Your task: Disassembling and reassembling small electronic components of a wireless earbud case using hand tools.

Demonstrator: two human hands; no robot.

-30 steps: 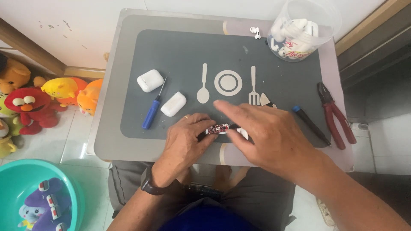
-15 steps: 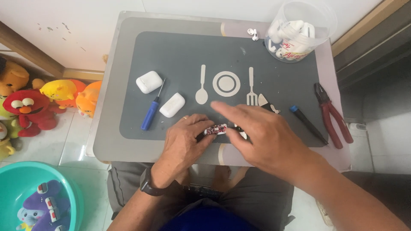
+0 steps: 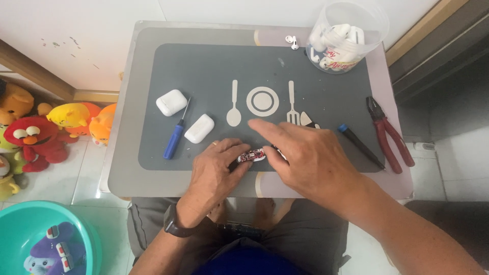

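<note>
Head view: up-left of left hand (image 3: 216,170) lie a blue screwdriver (image 3: 174,140) and 2 white earbud cases (image 3: 199,128). Left hand fingers pinch a small red circuit board (image 3: 250,156), low over the grey mat (image 3: 204,71). Right hand (image 3: 310,160) touches the board's right end, index stretched out, other fingers bent. Black tool (image 3: 360,146) & red pliers (image 3: 389,135) lie right of it.

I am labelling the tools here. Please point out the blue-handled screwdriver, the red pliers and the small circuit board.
blue-handled screwdriver (image 3: 173,142), head view, on its blue handle.
red pliers (image 3: 392,142), head view, on one red handle.
small circuit board (image 3: 250,156), head view, on its red middle.
</note>
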